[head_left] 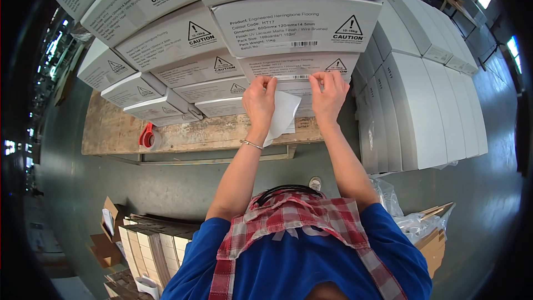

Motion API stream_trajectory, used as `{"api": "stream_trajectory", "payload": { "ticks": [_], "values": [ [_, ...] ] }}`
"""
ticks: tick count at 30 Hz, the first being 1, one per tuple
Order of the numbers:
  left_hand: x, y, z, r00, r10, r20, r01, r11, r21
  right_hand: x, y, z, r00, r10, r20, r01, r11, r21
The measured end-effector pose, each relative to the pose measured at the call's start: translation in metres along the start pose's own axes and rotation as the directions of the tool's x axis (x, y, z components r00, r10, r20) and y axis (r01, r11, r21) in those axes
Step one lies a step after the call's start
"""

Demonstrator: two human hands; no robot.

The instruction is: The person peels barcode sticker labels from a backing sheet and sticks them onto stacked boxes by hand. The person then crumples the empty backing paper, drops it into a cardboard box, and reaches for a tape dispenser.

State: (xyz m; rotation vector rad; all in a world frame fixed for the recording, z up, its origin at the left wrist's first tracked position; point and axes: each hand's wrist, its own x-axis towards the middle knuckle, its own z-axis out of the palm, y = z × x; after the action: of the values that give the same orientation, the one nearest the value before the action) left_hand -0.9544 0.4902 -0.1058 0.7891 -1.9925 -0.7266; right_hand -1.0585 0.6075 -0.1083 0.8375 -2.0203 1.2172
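Note:
My left hand is closed in a pinch at the left end of a narrow barcode label. A loose white paper sheet hangs down beside that hand, partly behind it. At the label's right end my right hand is pinched as well, thumb against forefinger. The label lies over the front of a white flooring box marked with a caution triangle. Whether the strip is fully stuck to the box cannot be made out. Directly above sits another printed flooring box.
More white boxes are stacked to the left on a wooden table. A red tape dispenser lies near its front edge. On the right stands a tall block of cartons. Flooring boards and plastic wrap are behind me.

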Motion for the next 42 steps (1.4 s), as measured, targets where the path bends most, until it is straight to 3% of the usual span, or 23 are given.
{"api": "stream_trajectory", "payload": {
  "ticks": [4,8,10,12,13,14,15,16,19,20,21,22,24,25,28,30,32,33,35,37,39,42],
  "values": [
    [0.003,0.005,0.001,1.000,-0.004,-0.026,0.005,0.999,0.050,0.004,0.005,-0.001,0.998,-0.047,-0.032,0.045,0.997,-0.056],
    [0.002,0.005,-0.012,0.995,-0.068,0.073,0.056,0.987,0.153,-0.003,0.014,-0.012,1.000,0.008,0.007,-0.007,0.999,-0.048],
    [-0.006,0.000,-0.021,0.987,0.016,0.157,-0.035,0.992,0.119,-0.001,0.020,-0.015,0.999,0.036,-0.019,-0.036,0.999,-0.004],
    [-0.003,-0.012,-0.010,0.955,0.249,0.161,-0.260,0.964,0.051,-0.009,0.007,-0.019,0.987,-0.031,0.158,0.025,0.999,0.041],
    [-0.006,-0.027,0.009,0.954,0.286,0.091,-0.245,0.917,-0.314,-0.011,0.003,-0.015,0.959,-0.090,0.269,0.057,0.990,0.128],
    [0.003,-0.005,-0.007,0.915,0.335,0.225,-0.347,0.938,0.014,-0.002,-0.005,-0.015,0.975,-0.177,0.137,0.135,0.954,0.268],
    [0.008,0.000,-0.011,0.938,0.266,0.223,-0.274,0.962,0.004,0.002,0.001,-0.019,0.977,0.024,0.210,-0.077,0.965,0.250],
    [0.011,-0.006,-0.014,0.940,0.240,0.241,-0.241,0.970,-0.025,0.004,0.010,-0.028,0.951,0.096,0.294,-0.157,0.969,0.190],
    [0.009,-0.003,-0.035,0.921,0.228,0.316,-0.262,0.962,0.071,-0.001,0.009,-0.042,0.946,0.145,0.290,-0.172,0.983,0.071],
    [0.006,0.002,-0.040,0.806,0.191,0.560,-0.064,0.969,-0.239,0.001,-0.008,-0.052,0.911,0.102,0.399,-0.235,0.925,0.299],
    [0.003,0.011,-0.048,0.609,0.240,0.756,0.218,0.866,-0.450,0.001,-0.020,-0.059,0.866,0.035,0.499,-0.318,0.809,0.495],
    [-0.001,0.019,-0.060,0.610,0.239,0.756,0.220,0.865,-0.452,-0.006,-0.027,-0.060,0.865,0.034,0.501,-0.318,0.810,0.492],
    [-0.002,0.045,-0.093,0.541,0.235,0.808,0.449,0.732,-0.513,-0.023,-0.036,-0.065,0.727,-0.158,0.668,-0.463,0.607,0.646],
    [0.001,0.050,-0.103,0.506,0.240,0.828,0.554,0.645,-0.526,-0.026,-0.040,-0.072,0.722,-0.155,0.674,-0.468,0.608,0.641],
    [0.009,0.040,-0.120,0.580,0.206,0.788,0.449,0.726,-0.521,-0.029,-0.051,-0.095,0.364,-0.069,0.929,-0.574,0.769,0.282],
    [0.012,0.036,-0.132,0.575,0.263,0.775,-0.041,0.955,-0.294,-0.024,-0.063,-0.102,0.444,0.016,0.896,-0.383,0.907,0.174],
    [0.008,0.038,-0.139,0.422,0.267,0.866,0.017,0.953,-0.302,-0.020,-0.068,-0.108,0.549,-0.087,0.831,-0.396,0.848,0.351],
    [0.006,0.040,-0.142,0.398,0.232,0.887,0.078,0.955,-0.285,-0.019,-0.070,-0.108,0.605,-0.125,0.786,-0.349,0.846,0.403],
    [0.000,0.040,-0.145,0.361,0.143,0.921,0.417,0.859,-0.297,-0.006,-0.084,-0.117,0.585,-0.132,0.801,-0.413,0.801,0.433],
    [-0.003,0.055,-0.158,0.279,0.062,0.958,0.645,0.728,-0.235,-0.004,-0.093,-0.125,0.545,-0.116,0.830,-0.497,0.752,0.432],
    [-0.008,0.047,-0.156,0.253,0.087,0.964,0.686,0.686,-0.242,0.001,-0.099,-0.126,0.646,-0.285,0.708,-0.383,0.680,0.624],
    [-0.015,0.040,-0.154,0.220,0.151,0.964,0.743,0.615,-0.266,0.006,-0.103,-0.131,0.607,-0.396,0.689,-0.293,0.694,0.658]
  ]
}}
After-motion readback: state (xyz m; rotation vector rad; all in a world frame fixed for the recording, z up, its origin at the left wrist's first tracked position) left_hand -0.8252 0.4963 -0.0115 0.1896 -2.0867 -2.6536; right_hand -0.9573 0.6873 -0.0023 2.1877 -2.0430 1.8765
